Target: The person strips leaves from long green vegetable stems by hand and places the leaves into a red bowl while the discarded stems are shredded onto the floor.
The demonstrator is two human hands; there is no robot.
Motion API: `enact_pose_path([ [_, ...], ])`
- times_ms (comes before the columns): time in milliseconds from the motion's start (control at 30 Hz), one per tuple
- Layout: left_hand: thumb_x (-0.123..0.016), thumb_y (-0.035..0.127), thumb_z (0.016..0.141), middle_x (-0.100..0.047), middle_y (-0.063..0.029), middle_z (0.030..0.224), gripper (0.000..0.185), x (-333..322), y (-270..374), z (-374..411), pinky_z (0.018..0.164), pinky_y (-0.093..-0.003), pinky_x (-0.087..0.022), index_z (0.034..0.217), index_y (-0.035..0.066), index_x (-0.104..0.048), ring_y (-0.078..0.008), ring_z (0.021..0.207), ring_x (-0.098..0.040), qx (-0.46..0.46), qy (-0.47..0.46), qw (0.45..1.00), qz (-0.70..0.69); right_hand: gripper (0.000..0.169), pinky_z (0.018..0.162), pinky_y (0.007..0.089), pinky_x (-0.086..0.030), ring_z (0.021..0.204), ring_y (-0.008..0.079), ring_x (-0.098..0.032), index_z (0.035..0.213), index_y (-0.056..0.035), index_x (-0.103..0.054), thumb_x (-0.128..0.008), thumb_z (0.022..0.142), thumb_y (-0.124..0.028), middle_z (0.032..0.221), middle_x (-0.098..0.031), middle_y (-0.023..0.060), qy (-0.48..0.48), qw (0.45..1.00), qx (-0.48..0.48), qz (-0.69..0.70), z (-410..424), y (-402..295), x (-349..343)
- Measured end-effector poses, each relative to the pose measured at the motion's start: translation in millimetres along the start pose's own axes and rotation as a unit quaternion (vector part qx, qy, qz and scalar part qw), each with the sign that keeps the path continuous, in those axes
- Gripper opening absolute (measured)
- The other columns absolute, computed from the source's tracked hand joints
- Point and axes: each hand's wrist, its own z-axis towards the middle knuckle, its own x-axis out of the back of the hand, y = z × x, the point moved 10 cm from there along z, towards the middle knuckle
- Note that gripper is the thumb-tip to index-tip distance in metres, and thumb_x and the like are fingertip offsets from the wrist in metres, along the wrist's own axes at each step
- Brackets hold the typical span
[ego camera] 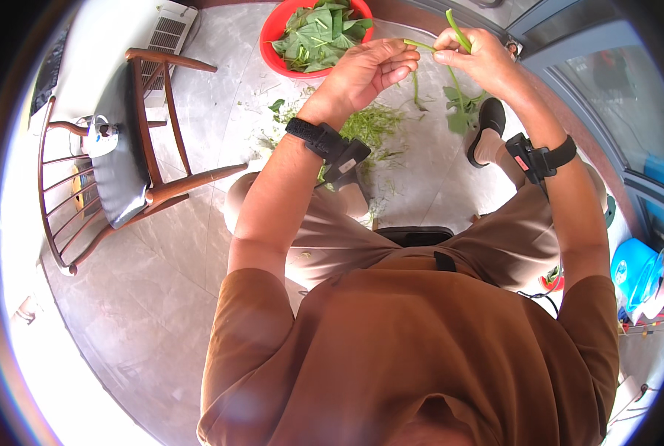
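Note:
My right hand (476, 53) is closed around green plant stems (456, 29); from it a thin stem with leaves (461, 116) hangs down. My left hand (378, 67), beside it, has its thumb and index finger at the end of a stem piece (419, 45) that reaches across from the right hand; whether they pinch it is hard to tell. A red plastic basin (269, 42) full of green leaves and cut stems (321, 33) stands just beyond my left hand. Thin green peelings (374, 125) lie scattered on the floor between my feet.
A wooden chair with a black seat (121, 148) stands at the left, a white object on it. Grey tiled floor (198, 234) surrounds me. A grey-framed glass door (577, 61) runs along the right, with a blue plastic container (636, 273) nearer. My shoe (491, 120) is near the hanging leaves.

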Motion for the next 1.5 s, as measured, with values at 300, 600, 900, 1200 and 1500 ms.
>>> enact_pose_path([
  [300, -0.060, 0.017, 0.094, -0.065, -0.0105, 0.107, 0.028, 4.4, -20.4, 4.5, 0.078, -0.0232, -0.055, 0.113, -0.004, -0.058, -0.0154, 0.091, -0.064, 0.044, 0.007, 0.999, 0.001, 0.015, 0.064, 0.0277, -0.041, 0.069, 0.0091, -0.050, 0.090, -0.0030, -0.062, -0.067, 0.087, -0.017, 0.074, -0.056, -0.0055, 0.047, 0.974, -0.106, 0.196, -0.8, 28.7, 9.3],
  [600, -0.064, 0.019, 0.091, -0.065, -0.0084, 0.101, 0.027, 81.2, -44.9, 10.8, 0.076, -0.0214, -0.055, 0.108, -0.002, -0.061, -0.0153, 0.089, -0.064, 0.048, 0.094, 0.994, 0.025, 0.009, 0.041, 0.0182, -0.025, 0.051, 0.0033, -0.039, 0.088, -0.0095, -0.055, -0.057, 0.095, -0.015, 0.085, -0.065, 0.0044, 0.313, 0.879, -0.047, 0.358, -7.5, 63.3, 123.1],
  [900, -0.062, 0.018, 0.091, -0.067, -0.0075, 0.095, 0.024, 168.2, -51.7, 10.5, 0.073, -0.0246, -0.056, 0.107, 0.000, -0.062, -0.0163, 0.083, -0.065, 0.037, 0.227, 0.972, 0.039, 0.018, 0.066, 0.0303, -0.038, 0.076, 0.0145, -0.049, 0.101, -0.0085, -0.056, -0.057, 0.089, -0.022, 0.100, -0.061, 0.0041, 0.463, 0.836, 0.024, 0.293, -48.8, 52.1, 216.0],
  [1200, -0.066, 0.035, 0.076, -0.069, -0.0158, 0.102, 0.040, 155.7, -52.5, 26.8, 0.084, -0.0411, -0.053, 0.100, 0.002, -0.069, -0.0306, 0.092, -0.067, 0.108, 0.095, 0.656, 0.741, 0.010, 0.046, 0.0192, -0.030, 0.053, 0.0021, -0.042, 0.082, -0.0099, -0.060, -0.069, 0.086, -0.009, 0.067, -0.055, -0.0062, 0.318, 0.935, 0.013, 0.153, -12.1, 34.4, 142.4],
  [1500, -0.067, 0.032, 0.076, -0.069, -0.0189, 0.103, 0.038, 126.9, -65.4, 6.2, 0.086, -0.0437, -0.051, 0.104, 0.006, -0.070, -0.0355, 0.098, -0.065, 0.076, 0.042, 0.620, 0.780, 0.012, 0.050, 0.0203, -0.032, 0.057, 0.0024, -0.041, 0.081, -0.0063, -0.058, -0.070, 0.082, -0.006, 0.066, -0.050, -0.0073, 0.304, 0.951, 0.030, 0.051, -21.7, 9.0, 148.1],
])
